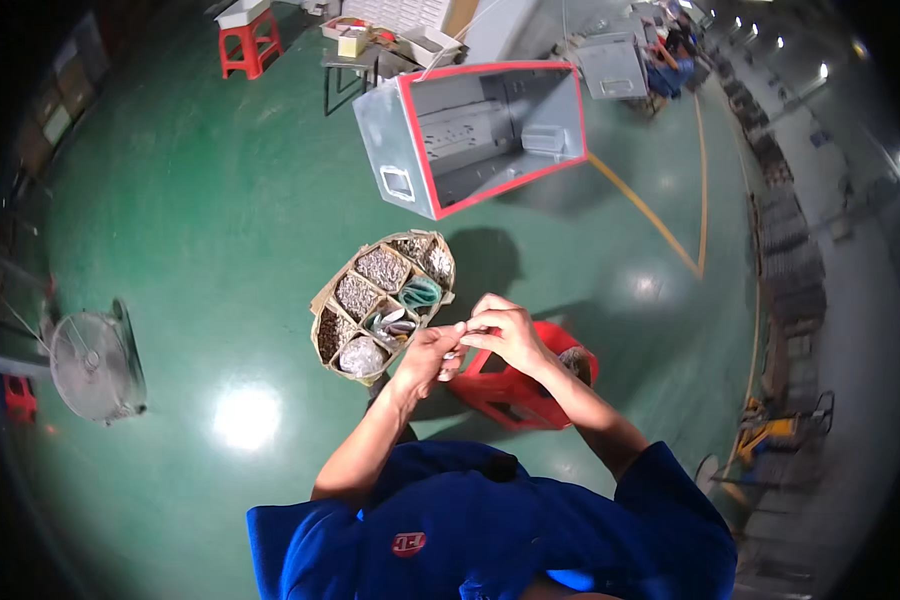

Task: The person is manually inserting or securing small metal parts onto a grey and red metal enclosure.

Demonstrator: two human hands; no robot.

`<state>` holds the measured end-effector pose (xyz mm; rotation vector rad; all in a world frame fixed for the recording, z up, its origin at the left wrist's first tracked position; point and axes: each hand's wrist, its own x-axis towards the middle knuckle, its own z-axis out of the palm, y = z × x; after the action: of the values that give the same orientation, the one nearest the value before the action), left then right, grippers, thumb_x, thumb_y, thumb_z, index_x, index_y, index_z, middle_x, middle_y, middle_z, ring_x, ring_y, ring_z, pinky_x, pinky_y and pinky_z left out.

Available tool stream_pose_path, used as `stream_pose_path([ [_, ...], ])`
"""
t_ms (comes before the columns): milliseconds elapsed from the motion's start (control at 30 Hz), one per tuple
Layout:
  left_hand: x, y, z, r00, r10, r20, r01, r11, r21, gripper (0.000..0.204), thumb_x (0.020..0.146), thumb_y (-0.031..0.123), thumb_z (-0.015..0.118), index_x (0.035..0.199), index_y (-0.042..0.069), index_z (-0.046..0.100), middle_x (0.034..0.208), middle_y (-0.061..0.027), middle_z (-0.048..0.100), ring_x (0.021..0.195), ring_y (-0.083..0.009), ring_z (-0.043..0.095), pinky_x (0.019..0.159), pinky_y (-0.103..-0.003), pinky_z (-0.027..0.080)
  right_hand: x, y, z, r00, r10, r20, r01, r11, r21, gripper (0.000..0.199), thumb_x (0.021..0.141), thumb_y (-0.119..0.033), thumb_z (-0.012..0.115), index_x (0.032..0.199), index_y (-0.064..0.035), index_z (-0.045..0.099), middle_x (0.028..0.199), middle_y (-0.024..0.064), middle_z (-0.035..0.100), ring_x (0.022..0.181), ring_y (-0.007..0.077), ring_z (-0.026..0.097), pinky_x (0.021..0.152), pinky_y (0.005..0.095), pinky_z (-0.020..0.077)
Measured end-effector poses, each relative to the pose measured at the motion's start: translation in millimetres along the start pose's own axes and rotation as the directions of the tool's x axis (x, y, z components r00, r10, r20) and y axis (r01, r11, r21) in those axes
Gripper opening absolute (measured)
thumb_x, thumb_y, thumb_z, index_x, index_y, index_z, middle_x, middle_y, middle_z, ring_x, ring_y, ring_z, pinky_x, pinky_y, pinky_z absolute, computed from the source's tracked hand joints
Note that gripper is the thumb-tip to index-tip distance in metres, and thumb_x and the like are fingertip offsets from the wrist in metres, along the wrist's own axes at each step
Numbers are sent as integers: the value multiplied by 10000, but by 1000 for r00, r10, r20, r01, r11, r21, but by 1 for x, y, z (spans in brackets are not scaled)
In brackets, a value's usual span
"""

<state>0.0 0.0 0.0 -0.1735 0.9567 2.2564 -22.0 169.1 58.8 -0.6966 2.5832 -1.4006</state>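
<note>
Blue sleeves (490, 520) nearest the lens; our left hand (425, 360) and right hand (505, 335) meet, fingertips pinched narrow on a small part (457, 347), too tiny to identify. Divided cardboard tray (385, 305) of screws sits just beside, within reach; red stool (515, 385) below, grey cabinet (480, 130) beyond.

Blue short-sleeved work shirt (490, 530) (small red chest emblem), bare forearms.
</note>
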Motion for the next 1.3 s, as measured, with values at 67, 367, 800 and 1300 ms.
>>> stream_pose_path([
  [67,-4,3,9,999,45,-27,-48,994,-94,297,937,320,523,801,58,555,614,16,480,453,-37,371,367,-182,237,28,-1,-20,962,-197,189,216,973,-84,109,723,-121,700,769,-28,667,788,61,551,758,201,578,683,330,468],
  [367,-15,119,-29,969,211,-126,-240,924,-297,303,961,220,403,810,-7,535,639,-37,520,438,-48,366,347,-185,241,202,-102,-1,484,-398,779,695,716,-67,230,706,-42,656,918,-19,571,829,104,571,754,280,559,649,390,469],
  [800,36,153,-57,825,383,-416,-565,528,-634,296,965,199,397,1063,-53,519,764,-48,515,536,-64,399,356,-178,258,459,-97,-27,442,-212,872,757,610,-235,169,691,-45,621,847,20,634,778,152,648,736,276,634,672,357,492],
  [1300,83,148,-89,671,394,-628,-721,152,-676,269,942,137,438,1100,-64,522,949,-154,600,833,-237,613,696,-288,554,471,-128,34,164,209,964,907,353,-231,146,657,-27,662,783,42,641,705,162,643,674,266,644,604,350,488],
])
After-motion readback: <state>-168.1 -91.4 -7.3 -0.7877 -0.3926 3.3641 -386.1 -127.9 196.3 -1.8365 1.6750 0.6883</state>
